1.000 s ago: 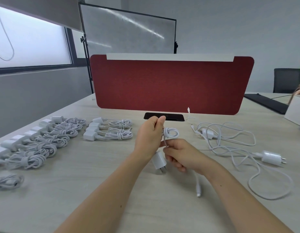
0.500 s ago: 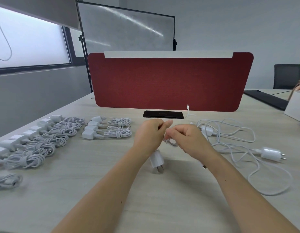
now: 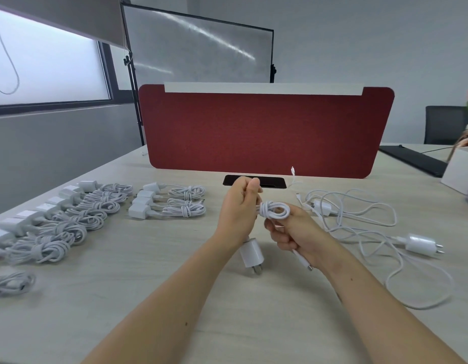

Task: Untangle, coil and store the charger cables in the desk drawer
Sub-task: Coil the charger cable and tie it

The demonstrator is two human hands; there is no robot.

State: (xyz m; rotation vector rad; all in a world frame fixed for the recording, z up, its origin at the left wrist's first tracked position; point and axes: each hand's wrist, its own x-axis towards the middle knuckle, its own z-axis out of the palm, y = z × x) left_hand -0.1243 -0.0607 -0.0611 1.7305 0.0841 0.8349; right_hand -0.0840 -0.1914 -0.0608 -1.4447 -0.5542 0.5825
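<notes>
Right now I read this as the coiling step. My left hand (image 3: 239, 206) has its fingers curled round one side of a small white coil (image 3: 274, 210), which is held above the desk (image 3: 148, 298) between both hands, with its adapter (image 3: 251, 254) dangling below. My right hand (image 3: 293, 232) supports the coil's other side and closes on the free tail, whose connector (image 3: 303, 262) pokes out under the palm. Next, I judge, the tail must be wrapped round the coil's waist and tucked in, with the left grip kept firm so the loops do not spring. Finished bundles (image 3: 77, 219) lie at left and tangled cables (image 3: 359, 227) at right. I see no drawer.
</notes>
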